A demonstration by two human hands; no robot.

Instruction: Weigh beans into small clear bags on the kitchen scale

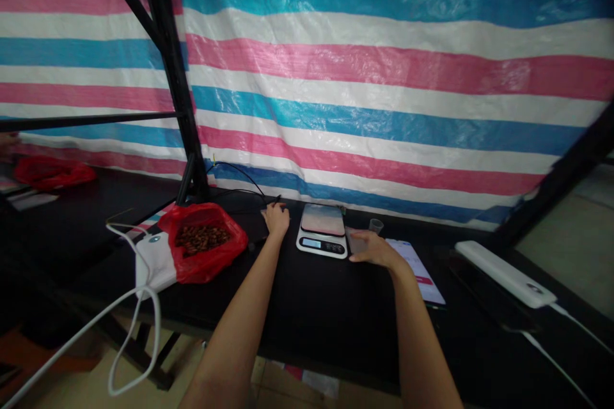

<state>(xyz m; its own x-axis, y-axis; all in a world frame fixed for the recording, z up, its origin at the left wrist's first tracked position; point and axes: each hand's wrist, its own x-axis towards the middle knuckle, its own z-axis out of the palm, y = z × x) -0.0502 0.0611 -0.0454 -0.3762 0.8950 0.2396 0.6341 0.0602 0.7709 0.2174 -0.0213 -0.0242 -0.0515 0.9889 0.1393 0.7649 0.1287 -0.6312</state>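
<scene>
- Head view: both bare forearms reach forward over a black table (307, 307).
- Right hand (371, 248) rests just right of the kitchen scale (322, 230), fingers loosely curled, holding what looks like a small clear piece at the scale's right edge; hard to tell what it is.
- Left hand (277, 217) lies flat on the table, fingers spread, holding nothing, touching the scale's left rear side.
- Scale sits between the hands, its plate bare, display facing the person; right hand is nearer its front corner.
- Small clear cup (376, 225) stands just behind the right hand.
- Phone (416, 271) lies flat right of that hand, long axis running away from the person.
- Red bag (204, 248) of brown nuts sits left of the left hand, mouth open, touching a white device (154, 262) with cable.
- White power bank (506, 273) far right.
- Behind: striped tarp (384, 77), black frame post (173, 77).
</scene>
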